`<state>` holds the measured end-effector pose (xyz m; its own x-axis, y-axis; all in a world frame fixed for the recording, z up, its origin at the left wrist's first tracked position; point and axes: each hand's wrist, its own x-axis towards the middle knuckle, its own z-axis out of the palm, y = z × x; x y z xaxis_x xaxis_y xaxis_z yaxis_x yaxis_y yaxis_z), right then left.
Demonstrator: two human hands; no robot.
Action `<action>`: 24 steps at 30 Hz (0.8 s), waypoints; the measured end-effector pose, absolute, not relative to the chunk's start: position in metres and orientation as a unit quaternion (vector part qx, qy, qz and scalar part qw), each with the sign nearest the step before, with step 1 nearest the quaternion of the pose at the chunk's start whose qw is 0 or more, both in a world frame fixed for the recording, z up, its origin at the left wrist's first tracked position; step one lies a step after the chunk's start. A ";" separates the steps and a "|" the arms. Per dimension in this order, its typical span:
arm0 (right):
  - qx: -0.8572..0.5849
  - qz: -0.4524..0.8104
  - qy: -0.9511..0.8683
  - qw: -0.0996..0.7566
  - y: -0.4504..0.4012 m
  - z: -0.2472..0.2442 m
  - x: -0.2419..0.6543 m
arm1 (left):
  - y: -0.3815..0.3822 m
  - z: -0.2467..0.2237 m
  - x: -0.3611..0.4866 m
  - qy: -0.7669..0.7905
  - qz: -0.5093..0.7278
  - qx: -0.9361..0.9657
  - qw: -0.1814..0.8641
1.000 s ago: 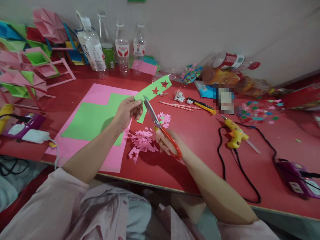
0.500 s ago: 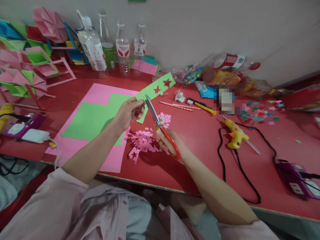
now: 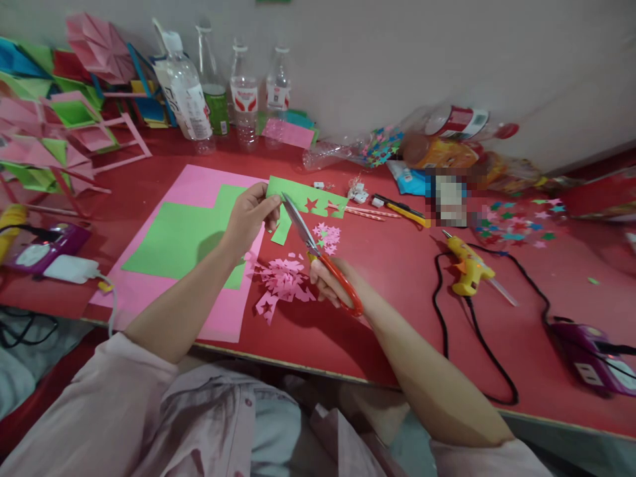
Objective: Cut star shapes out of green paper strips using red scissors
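Note:
My left hand (image 3: 252, 215) pinches the left end of a green paper strip (image 3: 293, 190), which has two star-shaped holes toward its right end. In my right hand (image 3: 330, 281) is a pair of scissors (image 3: 305, 232) with orange-red handles, its blade tips at the strip close to my left fingers. Another narrow green paper piece (image 3: 281, 232) shows below the strip. Pink paper scraps (image 3: 283, 278) lie in a heap under the scissors, and small pink cut-out stars (image 3: 328, 237) lie just beyond. Left of them, green paper (image 3: 169, 235) rests on a pink sheet (image 3: 223, 324).
Several plastic bottles (image 3: 243, 99) stand along the wall. Folded paper models (image 3: 74, 119) fill the left back. At right are a yellow glue gun (image 3: 470, 265) with its black cord, a purple power strip (image 3: 593, 358), loose stars (image 3: 519, 222) and a yellow cutter (image 3: 407, 213).
The green strip has swung down on its right side, now sloping downward to the right instead of upward. My left hand has shifted slightly left; the scissors have barely moved.

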<state>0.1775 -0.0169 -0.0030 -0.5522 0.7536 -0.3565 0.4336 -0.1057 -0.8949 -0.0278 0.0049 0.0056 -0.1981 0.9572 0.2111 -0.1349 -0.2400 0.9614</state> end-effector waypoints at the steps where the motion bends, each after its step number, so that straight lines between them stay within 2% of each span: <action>1: -0.449 0.589 -0.658 0.135 -0.017 -0.002 0.178 | 0.005 0.006 -0.028 0.447 0.632 0.467 0.428; 24: -0.409 0.602 -0.669 0.153 -0.019 0.003 0.183 | 0.003 0.008 -0.030 0.438 0.631 0.458 0.447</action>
<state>0.1825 -0.0189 0.0032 -0.6185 0.7312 -0.2877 0.3635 -0.0584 -0.9298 -0.0296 0.0027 0.0075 -0.1815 0.9655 0.1867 -0.1630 -0.2168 0.9625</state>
